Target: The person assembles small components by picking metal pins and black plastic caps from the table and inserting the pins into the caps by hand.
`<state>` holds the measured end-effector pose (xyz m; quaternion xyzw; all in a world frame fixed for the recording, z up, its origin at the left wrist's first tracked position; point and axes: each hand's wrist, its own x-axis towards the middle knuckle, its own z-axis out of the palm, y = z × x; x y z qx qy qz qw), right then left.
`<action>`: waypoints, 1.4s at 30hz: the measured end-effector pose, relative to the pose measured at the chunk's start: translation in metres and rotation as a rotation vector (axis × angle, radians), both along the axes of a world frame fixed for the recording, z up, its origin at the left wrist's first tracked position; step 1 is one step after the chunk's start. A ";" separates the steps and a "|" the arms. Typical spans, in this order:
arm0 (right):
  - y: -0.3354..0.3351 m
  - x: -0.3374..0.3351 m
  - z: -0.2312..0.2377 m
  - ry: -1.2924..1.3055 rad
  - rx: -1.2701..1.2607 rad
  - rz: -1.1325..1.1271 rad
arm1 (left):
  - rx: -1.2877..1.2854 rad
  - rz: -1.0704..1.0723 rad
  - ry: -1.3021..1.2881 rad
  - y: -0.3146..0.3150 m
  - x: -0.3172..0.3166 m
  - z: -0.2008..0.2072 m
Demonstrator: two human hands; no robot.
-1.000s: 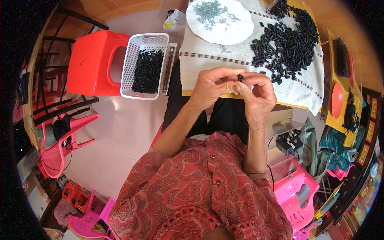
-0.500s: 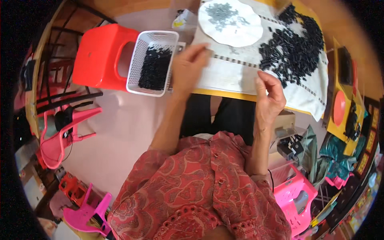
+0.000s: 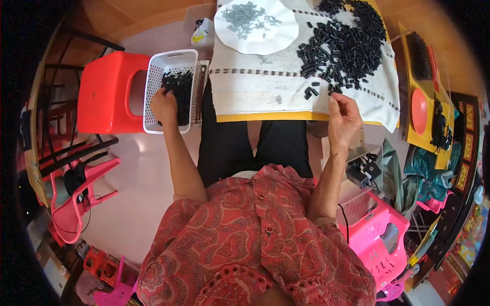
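Note:
My left hand [image 3: 164, 107] is inside the white plastic basket [image 3: 148, 109], fingers bent together over the small black pieces [image 3: 179, 84] there; whatever they hold is hidden. Near the front edge of the cloth-covered table, my right hand [image 3: 344, 121] is pinched, thumb and forefinger meeting at a small black cylindrical piece [image 3: 332, 93]. A few more black cylinders [image 3: 311, 92] lie loose just left of those fingertips. Beyond them a large heap of black cylinders [image 3: 347, 46] spreads over the cloth. Small translucent pieces [image 3: 245, 18] are scattered on a white scalloped plate [image 3: 260, 46] at the back left.
The basket rests beside a red plastic stool [image 3: 104, 94] at my left. A white striped cloth [image 3: 245, 97] covers the table, whose yellow edge [image 3: 270, 117] faces me. Pink chairs [image 3: 380, 242] stand behind on both sides. Yellow boards with a red oval [image 3: 419, 111] are at the right.
My left hand has swung left from the table's edge into the basket. The view has shifted, and my right hand remains pinched by the table's front edge. Loose black cylinders now show beside it.

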<state>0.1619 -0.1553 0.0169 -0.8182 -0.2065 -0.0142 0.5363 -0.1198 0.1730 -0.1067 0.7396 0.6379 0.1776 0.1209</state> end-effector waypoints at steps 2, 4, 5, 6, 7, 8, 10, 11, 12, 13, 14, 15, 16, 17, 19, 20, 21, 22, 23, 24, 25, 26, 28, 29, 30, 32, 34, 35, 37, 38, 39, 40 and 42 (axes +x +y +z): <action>0.003 -0.002 0.000 -0.005 -0.045 0.036 | 0.069 0.044 0.106 0.000 -0.008 -0.006; 0.004 -0.003 0.003 -0.031 -0.069 0.050 | 0.045 0.038 0.109 0.000 -0.003 -0.002; 0.004 -0.002 0.003 -0.059 -0.094 0.059 | 0.034 0.028 0.061 -0.005 0.013 0.018; 0.004 -0.003 0.003 -0.059 -0.096 0.057 | 0.025 0.022 0.014 -0.011 0.025 0.038; 0.006 -0.004 0.003 -0.063 -0.100 0.067 | 0.024 0.025 0.015 -0.017 0.032 0.054; 0.007 -0.004 0.003 -0.068 -0.104 0.074 | 0.095 -0.012 -0.084 -0.022 0.039 0.067; 0.012 -0.006 0.005 -0.091 -0.121 0.087 | 0.166 -0.045 -0.183 -0.033 0.051 0.088; 0.014 -0.007 0.006 -0.113 -0.137 0.097 | 0.160 -0.099 -0.327 -0.038 0.056 0.096; 0.016 -0.008 0.007 -0.114 -0.138 0.099 | 0.154 -0.153 -0.470 -0.045 0.061 0.104; 0.017 -0.009 0.009 -0.109 -0.144 0.106 | 0.153 -0.152 -0.471 -0.054 0.068 0.115; 0.019 -0.011 0.010 -0.103 -0.151 0.115 | 0.009 -0.177 -0.625 -0.064 0.075 0.127; 0.020 -0.013 0.013 -0.103 -0.151 0.119 | -0.136 -0.200 -0.776 -0.074 0.082 0.133; 0.021 -0.015 0.017 -0.109 -0.174 0.133 | -0.173 -0.242 -0.806 -0.081 0.088 0.134; 0.021 -0.017 0.019 -0.116 -0.199 0.148 | -0.212 -0.283 -0.837 -0.088 0.094 0.132; 0.022 -0.020 0.022 -0.125 -0.214 0.162 | -0.156 -0.426 -0.832 -0.101 0.103 0.129; 0.022 -0.022 0.022 -0.133 -0.228 0.175 | -0.155 -0.475 -0.829 -0.108 0.107 0.130; 0.022 -0.022 0.022 -0.133 -0.229 0.174 | -0.170 -0.508 -0.821 -0.115 0.111 0.133; 0.023 -0.023 0.021 -0.138 -0.269 0.187 | -0.193 -0.534 -0.818 -0.120 0.113 0.132; 0.024 -0.024 0.020 -0.144 -0.308 0.200 | -0.216 -0.561 -0.814 -0.126 0.115 0.132; 0.024 -0.024 0.018 -0.141 -0.306 0.201 | -0.227 -0.607 -0.833 -0.131 0.117 0.133; 0.024 -0.023 0.016 -0.156 -0.315 0.198 | -0.227 -0.607 -0.832 -0.136 0.119 0.135; 0.024 -0.023 0.015 -0.172 -0.325 0.195 | -0.241 -0.637 -0.829 -0.141 0.122 0.137; 0.024 -0.023 0.017 -0.174 -0.338 0.211 | -0.240 -0.690 -0.782 -0.147 0.125 0.137; 0.024 -0.023 0.018 -0.177 -0.352 0.228 | -0.239 -0.691 -0.781 -0.150 0.126 0.134; 0.024 -0.023 0.017 -0.178 -0.351 0.228 | -0.256 -0.697 -0.794 -0.152 0.128 0.129; 0.024 -0.024 0.017 -0.147 -0.311 0.231 | -0.275 -0.706 -0.806 -0.157 0.130 0.127; 0.023 -0.026 0.014 -0.095 -0.277 0.217 | -0.350 -0.708 -0.835 -0.162 0.132 0.126; 0.023 -0.026 0.013 -0.045 -0.243 0.204 | -0.351 -0.708 -0.834 -0.164 0.133 0.126; 0.023 -0.028 0.013 0.166 -0.106 0.201 | -0.450 -0.723 -0.902 -0.167 0.134 0.124; 0.023 -0.029 0.014 0.375 0.032 0.195 | -0.449 -0.722 -0.902 -0.169 0.134 0.122; 0.022 -0.030 0.017 0.376 0.032 0.197 | -0.542 -0.715 -0.928 -0.171 0.135 0.120; 0.024 -0.033 0.026 0.460 0.057 0.218 | -0.635 -0.709 -0.953 -0.171 0.135 0.119; 0.025 -0.035 0.030 0.545 0.083 0.241 | -0.769 -0.700 -1.006 -0.172 0.135 0.120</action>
